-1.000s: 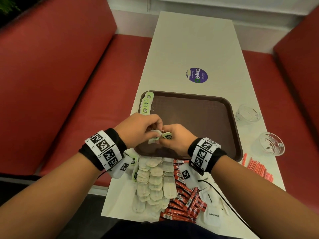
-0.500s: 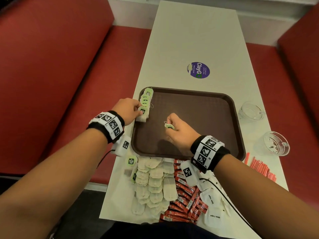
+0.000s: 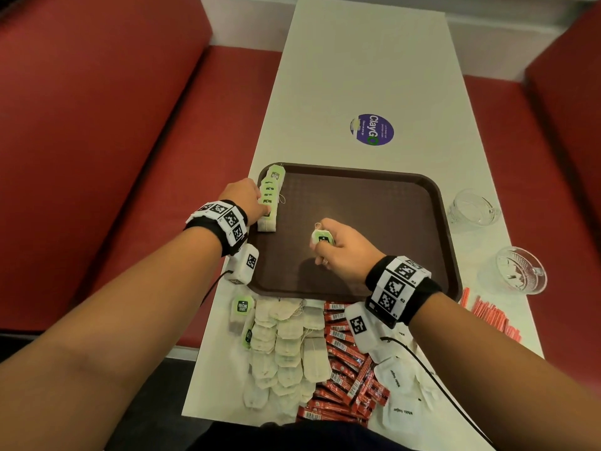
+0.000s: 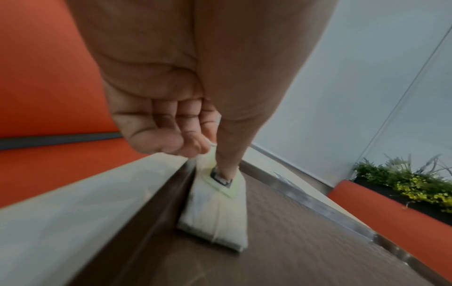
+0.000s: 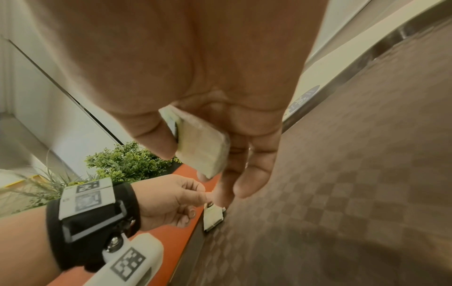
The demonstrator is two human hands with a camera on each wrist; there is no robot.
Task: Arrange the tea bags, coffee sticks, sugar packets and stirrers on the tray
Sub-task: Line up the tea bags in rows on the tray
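A brown tray [image 3: 374,216] lies on the white table. Along its left rim runs a row of green-tagged tea bags [image 3: 272,185]. My left hand [image 3: 265,211] is at the near end of that row. In the left wrist view its thumb sits on the tag of the end tea bag [image 4: 217,212] and the curled fingers touch the bag's far side, so the left hand [image 4: 210,154] pinches it on the tray floor. My right hand [image 3: 328,247] hovers over the tray's middle and pinches another tea bag [image 3: 322,237], whose pouch [image 5: 200,147] lies between thumb and fingers.
Near the front edge lie loose tea bags [image 3: 283,346], red coffee sticks [image 3: 344,369] and white sugar packets [image 3: 400,385]. Orange stirrers [image 3: 491,320] and two glass cups [image 3: 471,209] [image 3: 517,271] are to the tray's right. Red benches flank the table.
The hands, together at the tray's near edge a second ago, have separated. The left carried a tea bag to the row at the left rim; the right moved out over the tray with its bag.
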